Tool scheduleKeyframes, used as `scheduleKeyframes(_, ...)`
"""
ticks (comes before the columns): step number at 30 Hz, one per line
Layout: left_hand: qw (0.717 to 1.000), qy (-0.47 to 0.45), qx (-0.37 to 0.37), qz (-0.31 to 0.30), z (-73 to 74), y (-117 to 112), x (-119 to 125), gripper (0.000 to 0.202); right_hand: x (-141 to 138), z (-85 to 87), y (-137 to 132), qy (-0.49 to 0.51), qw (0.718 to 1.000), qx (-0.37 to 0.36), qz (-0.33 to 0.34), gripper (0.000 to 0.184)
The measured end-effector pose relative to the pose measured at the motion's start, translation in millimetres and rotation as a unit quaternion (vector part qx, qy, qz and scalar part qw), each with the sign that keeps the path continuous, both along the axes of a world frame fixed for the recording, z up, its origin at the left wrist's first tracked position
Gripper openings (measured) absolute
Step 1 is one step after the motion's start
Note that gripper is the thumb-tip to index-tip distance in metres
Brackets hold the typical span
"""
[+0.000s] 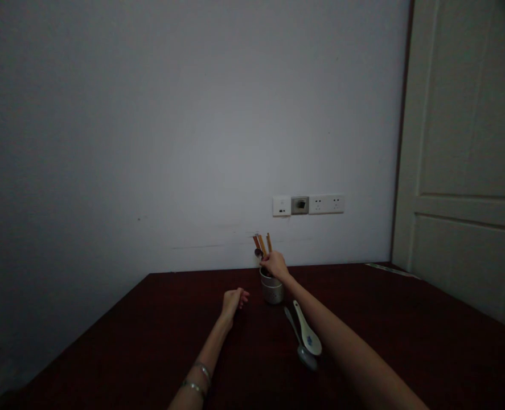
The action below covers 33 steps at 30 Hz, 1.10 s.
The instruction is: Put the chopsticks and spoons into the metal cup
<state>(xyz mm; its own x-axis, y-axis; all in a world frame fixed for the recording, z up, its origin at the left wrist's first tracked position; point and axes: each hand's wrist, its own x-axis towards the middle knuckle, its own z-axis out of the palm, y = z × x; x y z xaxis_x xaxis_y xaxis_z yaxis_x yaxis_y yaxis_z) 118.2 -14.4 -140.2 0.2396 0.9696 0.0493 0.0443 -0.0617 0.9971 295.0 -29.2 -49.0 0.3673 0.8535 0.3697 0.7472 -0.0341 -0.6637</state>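
A grey metal utensil holder (pixel 272 291) stands upright on the dark red table, with several wooden chopsticks (pixel 261 244) rising out of it. Over its rim, my right hand (pixel 275 265) is closed, fingertips pinched at a small dark spoon (pixel 258 253) whose bowl points up beside the chopsticks. My fingers partly hide the holder's opening and the spoon's handle. To the left of the holder, my left hand (pixel 235 298) rests by the table with fingers loosely curled in and nothing visible in them. A white ceramic spoon (pixel 310 336) and a metal spoon (pixel 306 356) lie together beneath my right forearm.
The table (pixel 158 319) meets a pale wall with a row of sockets (pixel 326 204) above its back edge. A panelled door (pixel 469 171) stands at the right. A thin light strip (pixel 391 269) lies at the table's back right edge.
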Motion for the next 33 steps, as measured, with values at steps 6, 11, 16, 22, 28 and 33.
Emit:
scheduleKeyframes(6, 1.000, 0.013, -0.004, 0.000, 0.7, 1.2, 1.6, 0.030, -1.5, -1.2, -0.1, 0.004, 1.000, -0.003, 0.002, 0.013)
scheduleKeyframes(11, 1.000, 0.017, -0.004, 0.001, 1.0, 0.2, 2.5, 0.030, -2.6, -0.5, -2.4, -0.010, 1.000, 0.009, 0.002, 0.012)
scheduleKeyframes(16, 1.000, 0.019, 0.000, -0.002, 2.9, -1.6, 3.4, 0.029, -2.7, 0.3, -4.3, -0.022, 1.000, 0.016, 0.002, 0.012)
scheduleKeyframes(22, 1.000, 0.029, -0.003, -0.004, 5.4, -2.5, 3.7, 0.028, -3.8, 2.4, -6.3, -0.028, 0.999, 0.017, 0.000, 0.010)
scheduleKeyframes(28, 0.999, 0.030, 0.014, -0.013, 5.6, -4.2, 2.8, 0.030, -3.7, 3.6, -7.8, -0.032, 0.999, 0.015, -0.007, 0.011)
scheduleKeyframes(33, 0.999, 0.026, 0.012, -0.015, 4.1, -3.4, 3.0, 0.028, -3.0, 2.7, -7.8, -0.029, 0.999, 0.013, -0.012, 0.012)
